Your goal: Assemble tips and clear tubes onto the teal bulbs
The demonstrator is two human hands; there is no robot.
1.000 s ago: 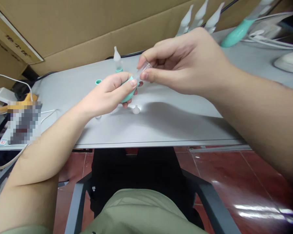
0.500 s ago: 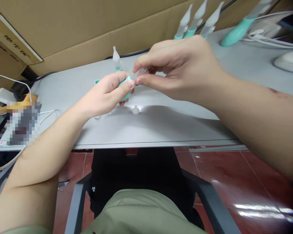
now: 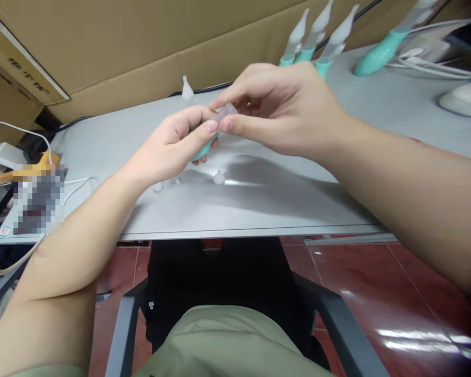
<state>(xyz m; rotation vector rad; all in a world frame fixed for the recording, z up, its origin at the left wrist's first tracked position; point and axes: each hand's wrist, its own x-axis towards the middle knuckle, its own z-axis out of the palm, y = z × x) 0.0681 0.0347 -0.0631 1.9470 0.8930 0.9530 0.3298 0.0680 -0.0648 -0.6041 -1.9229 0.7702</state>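
Note:
Over the table, my left hand (image 3: 172, 144) is wrapped round a teal squeeze bulb (image 3: 204, 150), its thumb along the top. My right hand (image 3: 286, 112) pinches a clear plastic tube (image 3: 226, 110) between thumb and fingers at the bulb's upper end. Fingers hide the joint, so I cannot tell how firmly the two parts are joined. Below the hands, a small white silicone tip (image 3: 219, 178) lies on the table. A small clear ring (image 3: 157, 186) and a tiny white piece (image 3: 178, 180) lie to its left.
Behind my left hand stands a white-tipped nasal aspirator (image 3: 187, 89). Further assembled aspirators (image 3: 298, 34) stand along the cardboard wall (image 3: 141, 42). A larger teal one (image 3: 382, 52) leans near cables and a white mouse (image 3: 465, 98). A blurred-out device (image 3: 39, 201) lies left.
The clear tube has tilted upward and sits closer to the bulb. My left hand has risen slightly, covering the lower part of the standing aspirator; the small pieces on the table show more.

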